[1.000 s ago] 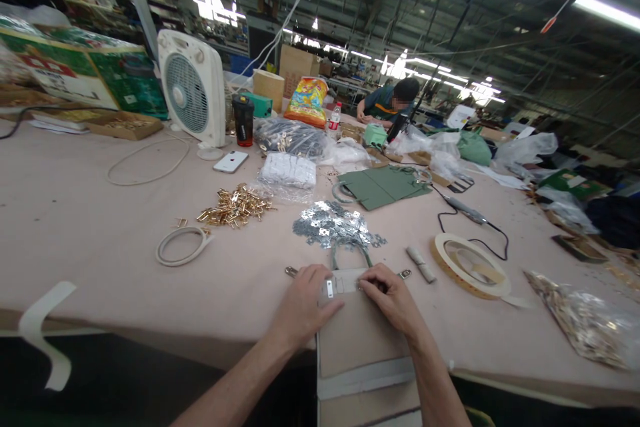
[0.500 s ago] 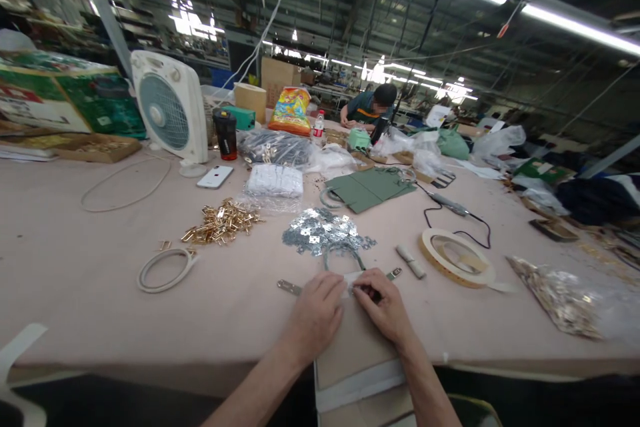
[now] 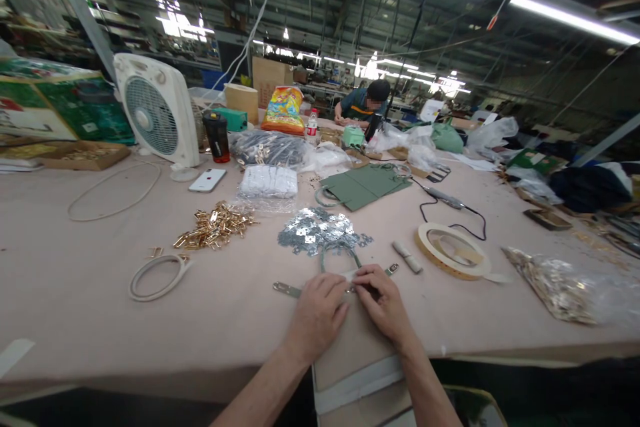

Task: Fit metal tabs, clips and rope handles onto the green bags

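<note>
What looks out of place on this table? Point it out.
A few gold pieces lie just behind the pale ring, apart from the gold pile, so they look stray. Nothing looks plainly damaged.

The person's left grip (image 3: 319,313) lies palm-down, its thumb (image 3: 342,315) angled toward the curled right grip (image 3: 383,301) just beside; behind them, bare left forearm (image 3: 270,387) and right forearm (image 3: 427,383) spread apart.

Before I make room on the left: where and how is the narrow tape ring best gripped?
Probably pinch the narrow tape ring by its near rim, left hand coming from the near side: it lies flat with an open middle, its loose end points right, and gold fittings lie beyond it.
</note>
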